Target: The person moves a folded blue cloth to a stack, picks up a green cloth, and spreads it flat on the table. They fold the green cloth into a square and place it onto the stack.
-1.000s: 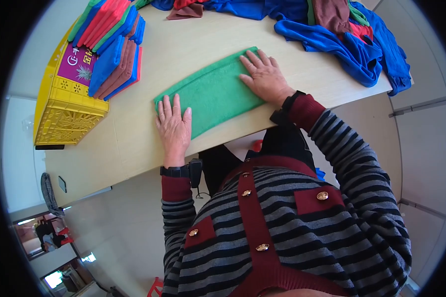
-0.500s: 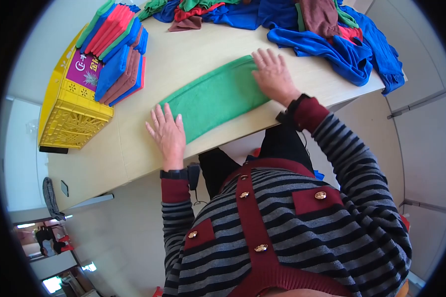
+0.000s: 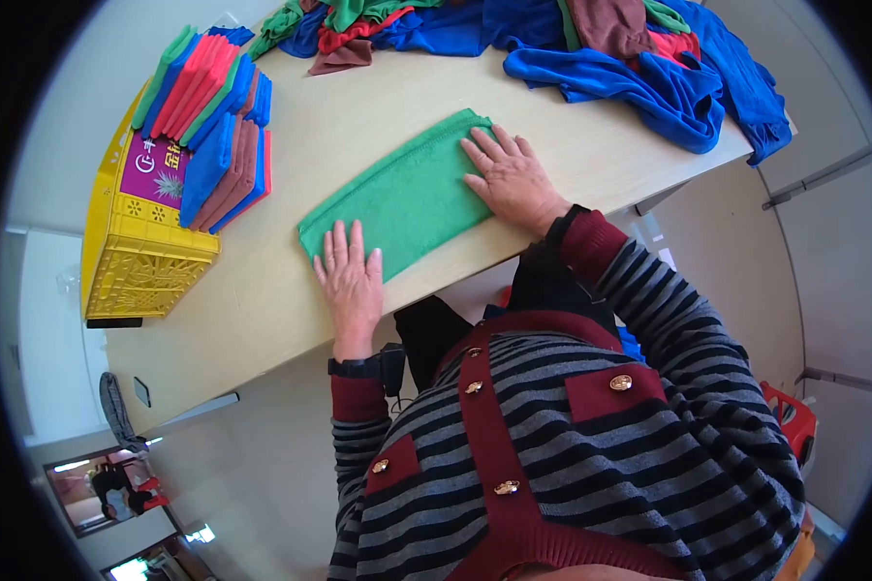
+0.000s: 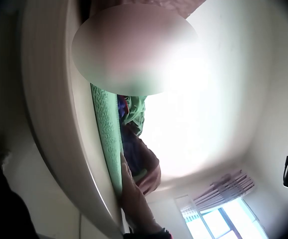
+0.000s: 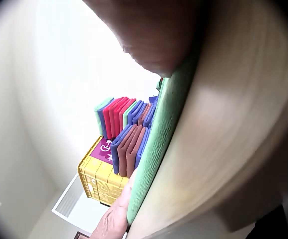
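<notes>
A green cloth [image 3: 407,198], folded into a long flat strip, lies slantwise on the table near its front edge. My left hand [image 3: 352,288] rests on its near left part, fingers straight and slightly spread. Over the right end lies my right hand [image 3: 518,182], palm down with fingers extended. A raised fold runs along the cloth's far side, and its far right corner looks slightly uneven. The right wrist view shows the cloth [image 5: 156,142] edge-on, with the left hand [image 5: 113,219] at its far end.
At the left, a yellow plastic crate [image 3: 150,254] holds upright folded cloths [image 3: 225,160] in blue, brown, red and green. Loose cloths [image 3: 639,87] are heaped along the back and right of the table [image 3: 262,310]. A phone [image 3: 142,391] lies near the left corner.
Both hands have shifted inward from the cloth's ends, the left one toward its near edge. The right hand, blurred half a second ago, now rests lower on the right end.
</notes>
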`<state>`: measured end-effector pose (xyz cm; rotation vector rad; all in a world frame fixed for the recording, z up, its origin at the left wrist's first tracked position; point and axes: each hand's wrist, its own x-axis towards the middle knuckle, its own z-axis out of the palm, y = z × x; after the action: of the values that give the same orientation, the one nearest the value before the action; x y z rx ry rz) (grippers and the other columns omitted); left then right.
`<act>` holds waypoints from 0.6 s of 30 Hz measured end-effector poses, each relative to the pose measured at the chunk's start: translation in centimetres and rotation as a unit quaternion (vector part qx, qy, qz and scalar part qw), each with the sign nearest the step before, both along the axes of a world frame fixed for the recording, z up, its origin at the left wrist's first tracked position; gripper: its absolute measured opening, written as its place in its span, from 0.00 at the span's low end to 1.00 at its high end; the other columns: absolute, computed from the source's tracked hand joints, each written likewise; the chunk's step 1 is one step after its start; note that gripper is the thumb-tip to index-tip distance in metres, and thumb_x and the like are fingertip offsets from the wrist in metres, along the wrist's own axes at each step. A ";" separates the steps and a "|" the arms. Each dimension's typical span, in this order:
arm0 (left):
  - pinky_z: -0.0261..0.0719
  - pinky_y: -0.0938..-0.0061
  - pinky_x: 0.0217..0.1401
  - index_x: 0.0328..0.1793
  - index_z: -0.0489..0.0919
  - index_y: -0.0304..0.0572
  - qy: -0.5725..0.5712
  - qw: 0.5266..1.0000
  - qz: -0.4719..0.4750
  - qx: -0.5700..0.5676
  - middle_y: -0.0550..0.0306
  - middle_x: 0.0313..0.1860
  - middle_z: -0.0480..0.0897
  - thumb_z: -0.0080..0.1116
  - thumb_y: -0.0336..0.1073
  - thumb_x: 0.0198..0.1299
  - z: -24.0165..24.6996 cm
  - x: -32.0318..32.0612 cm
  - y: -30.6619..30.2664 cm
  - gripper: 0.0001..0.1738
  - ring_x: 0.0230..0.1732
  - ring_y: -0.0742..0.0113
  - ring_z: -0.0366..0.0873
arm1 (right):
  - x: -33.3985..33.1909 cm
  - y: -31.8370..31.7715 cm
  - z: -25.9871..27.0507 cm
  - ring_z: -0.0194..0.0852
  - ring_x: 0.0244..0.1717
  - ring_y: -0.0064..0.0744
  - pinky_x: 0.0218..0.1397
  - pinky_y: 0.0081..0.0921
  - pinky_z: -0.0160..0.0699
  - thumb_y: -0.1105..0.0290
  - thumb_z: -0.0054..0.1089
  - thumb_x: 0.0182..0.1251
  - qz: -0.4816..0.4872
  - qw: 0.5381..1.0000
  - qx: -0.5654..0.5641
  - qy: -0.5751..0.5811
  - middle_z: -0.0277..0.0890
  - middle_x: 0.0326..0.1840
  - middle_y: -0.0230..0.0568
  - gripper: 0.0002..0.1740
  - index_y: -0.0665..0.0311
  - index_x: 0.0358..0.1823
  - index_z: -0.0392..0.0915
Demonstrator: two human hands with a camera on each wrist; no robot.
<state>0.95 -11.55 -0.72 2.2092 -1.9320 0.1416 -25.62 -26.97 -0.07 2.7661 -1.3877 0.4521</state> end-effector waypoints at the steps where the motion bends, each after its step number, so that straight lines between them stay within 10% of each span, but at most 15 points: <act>1: 0.43 0.48 0.84 0.82 0.62 0.50 0.011 1.000 0.012 -0.006 0.51 0.84 0.57 0.41 0.51 0.77 -0.3 0.6 0.2 0.31 0.84 0.51 0.49 | -0.3 -0.3 0.1 0.45 0.83 0.51 0.82 0.51 0.44 0.47 0.39 0.80 -0.001 1.000 0.006 0.010 0.54 0.83 0.44 0.34 0.58 0.79 0.59; 12: 0.43 0.46 0.83 0.81 0.62 0.47 -0.055 0.992 0.115 0.004 0.47 0.83 0.57 0.39 0.53 0.77 1.0 2.5 1.3 0.32 0.84 0.50 0.49 | 1.8 -0.5 3.2 0.47 0.82 0.53 0.81 0.53 0.48 0.49 0.43 0.78 -0.008 0.998 0.041 0.052 0.58 0.81 0.45 0.34 0.59 0.78 0.61; 18: 0.43 0.46 0.83 0.82 0.62 0.49 -0.010 1.000 0.002 -0.004 0.47 0.83 0.58 0.39 0.54 0.77 0.6 -0.1 -3.0 0.32 0.84 0.48 0.50 | 7.5 0.7 1.5 0.47 0.83 0.52 0.82 0.53 0.46 0.47 0.44 0.77 0.077 0.993 0.089 -0.014 0.58 0.80 0.45 0.35 0.59 0.78 0.61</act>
<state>0.82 -14.60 -0.13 2.2155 -1.9343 0.1729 -18.14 -26.25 1.39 3.0375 -1.2845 0.3894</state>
